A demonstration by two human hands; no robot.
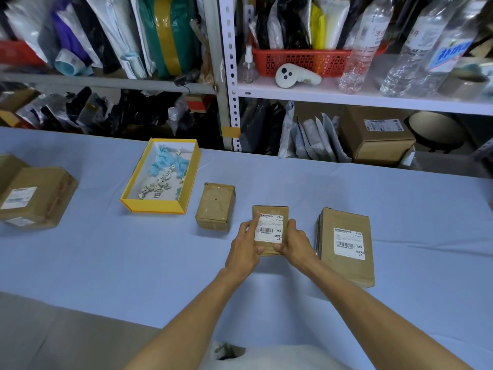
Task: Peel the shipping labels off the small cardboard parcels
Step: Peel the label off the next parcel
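A small cardboard parcel [269, 210] lies on the blue table in front of me with a white shipping label [270, 229] on its top. My left hand [244, 248] grips its left side, thumb resting on the label's left edge. My right hand [294, 243] holds its right side and near corner. To the right lies a larger parcel [345, 265] with its own white label [349, 244]. Left of the held parcel sits a bare parcel [216, 206] with no label showing.
A yellow open box [186, 188] holding crumpled label scraps and blue bits stands at the back left. Two more labelled cartons [40, 198] lie at the far left. Packed shelves [346, 94] rise behind the table. The table's near edge [80, 305] runs below my arms.
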